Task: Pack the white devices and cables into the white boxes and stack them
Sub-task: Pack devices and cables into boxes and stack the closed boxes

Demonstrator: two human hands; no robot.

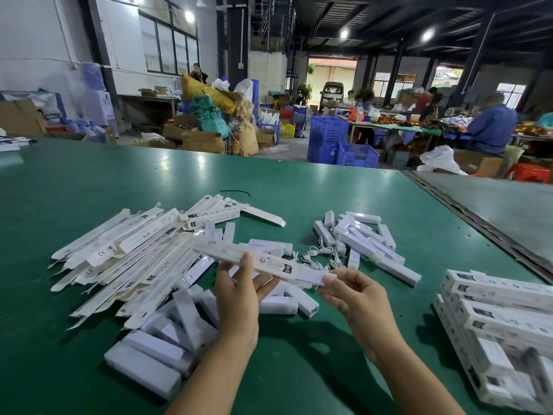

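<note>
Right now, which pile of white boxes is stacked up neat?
The stack of boxes at the right edge of the table. Its boxes lie side by side in layers; the flat boxes on the left lie scattered.

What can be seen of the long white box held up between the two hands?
The box is a long, slim white carton, seemingly card, with small black print and logos on its right half. It is held roughly level above the green table, its right end slightly lower. The left hand holds its middle, thumb on top. The right hand pinches a plain white piece sticking out of its right end.
</note>
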